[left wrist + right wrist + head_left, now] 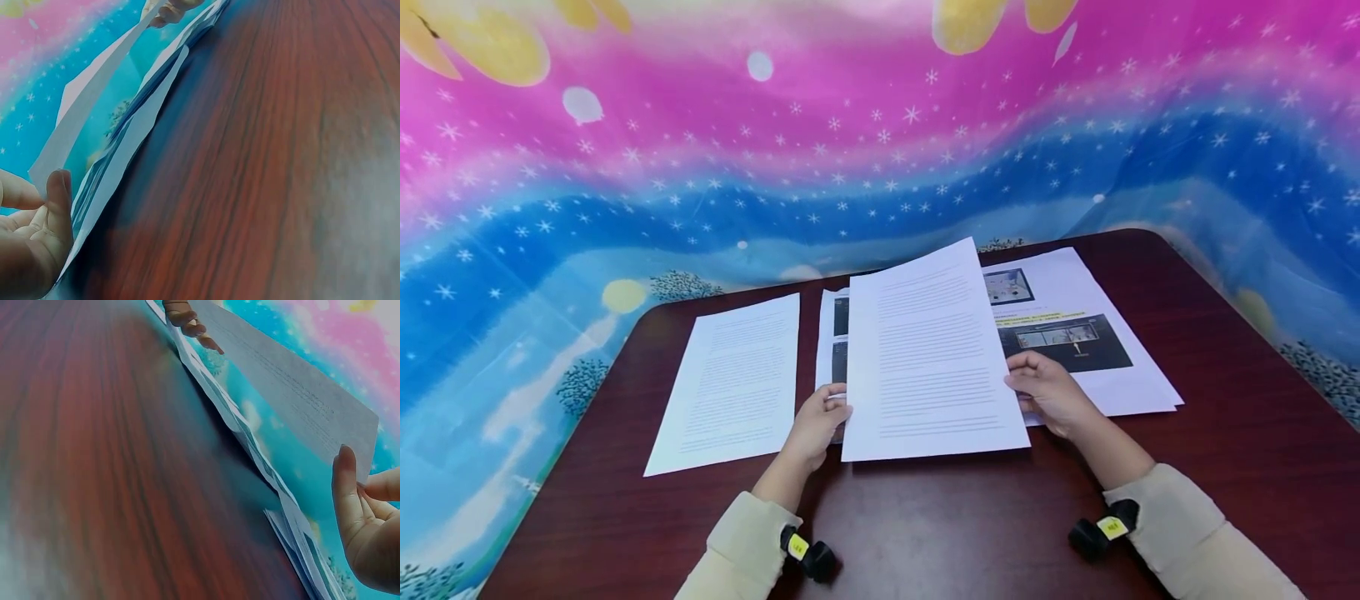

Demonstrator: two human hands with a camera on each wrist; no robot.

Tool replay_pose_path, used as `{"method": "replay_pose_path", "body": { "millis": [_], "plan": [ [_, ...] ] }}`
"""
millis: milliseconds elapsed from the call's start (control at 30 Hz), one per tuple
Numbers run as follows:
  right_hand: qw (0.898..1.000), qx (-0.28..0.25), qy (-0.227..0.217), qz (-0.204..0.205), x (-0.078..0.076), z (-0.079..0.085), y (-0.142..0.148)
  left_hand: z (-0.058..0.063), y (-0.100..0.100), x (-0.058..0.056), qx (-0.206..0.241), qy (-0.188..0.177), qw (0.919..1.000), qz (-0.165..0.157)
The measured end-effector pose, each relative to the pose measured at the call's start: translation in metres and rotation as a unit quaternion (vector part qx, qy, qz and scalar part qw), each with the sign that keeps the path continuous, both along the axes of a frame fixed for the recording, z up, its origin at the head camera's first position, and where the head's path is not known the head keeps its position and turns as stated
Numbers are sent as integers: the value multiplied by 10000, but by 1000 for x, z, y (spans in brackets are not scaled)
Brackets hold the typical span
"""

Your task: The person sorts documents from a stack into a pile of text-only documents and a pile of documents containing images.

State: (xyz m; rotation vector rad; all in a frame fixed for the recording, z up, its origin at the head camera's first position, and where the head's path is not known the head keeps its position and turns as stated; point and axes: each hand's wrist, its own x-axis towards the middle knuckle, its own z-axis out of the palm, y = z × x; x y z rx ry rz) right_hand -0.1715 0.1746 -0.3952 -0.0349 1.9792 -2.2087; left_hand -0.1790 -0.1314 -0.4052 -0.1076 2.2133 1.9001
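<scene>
A printed sheet of paper (936, 358) is held up above the table, its lines of text facing me. My left hand (818, 425) pinches its left edge, and my right hand (1051, 392) pinches the right edge. In the left wrist view the sheet (94, 112) is seen nearly edge-on, raised above the papers beneath, with the left thumb (59, 200) against its corner. From the right wrist the sheet (300, 394) slants between both hands. Behind it, partly hidden, lie printed pages with dark pictures (1067, 343).
Another sheet with text (737, 392) lies flat to the left on the dark reddish wooden table (970, 525). The right-hand pages (1120, 392) overlap in a stack. A colourful cloth (850, 125) with snowflakes hangs behind the table. A black wrist device (1105, 529) sits on each sleeve.
</scene>
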Motion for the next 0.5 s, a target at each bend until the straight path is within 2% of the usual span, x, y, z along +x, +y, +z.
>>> {"method": "replay_pose_path", "body": {
  "millis": [500],
  "plan": [
    [9996, -73, -243, 140, -12, -7, -38, 5, -34, 6, -251, -57, 9988, 412]
  ]
}}
